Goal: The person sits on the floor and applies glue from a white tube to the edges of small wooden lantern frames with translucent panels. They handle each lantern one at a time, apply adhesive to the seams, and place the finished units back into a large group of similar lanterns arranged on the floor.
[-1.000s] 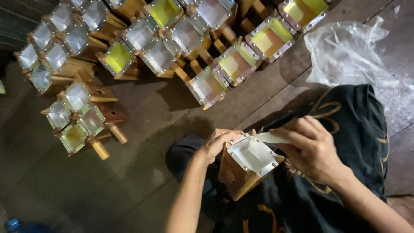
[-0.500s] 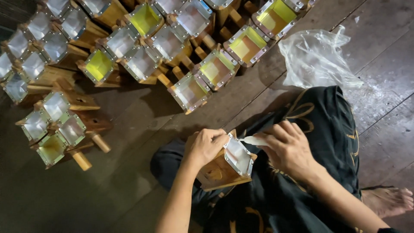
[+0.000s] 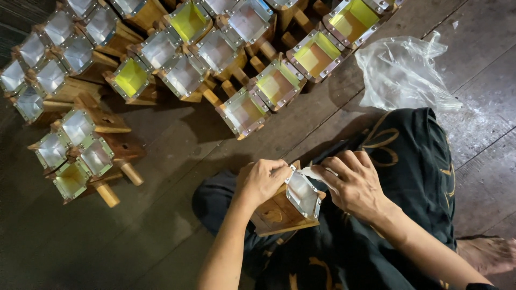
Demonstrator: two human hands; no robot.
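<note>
Head view: low centre of frame, our left hand (image 3: 263, 180) has a closed grip on the wooden box (image 3: 285, 207) in the lap; our right hand (image 3: 352, 182) pinches a white strip (image 3: 314, 173) at its metal rim. We should keep the box steady.

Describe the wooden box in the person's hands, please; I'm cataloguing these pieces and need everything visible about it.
The wooden box is brown, tilted on the person's lap, with a square metal-rimmed, riveted frame around a pale translucent panel. The left hand grips its upper edge; the right hand presses a white strip against the frame.
</note>
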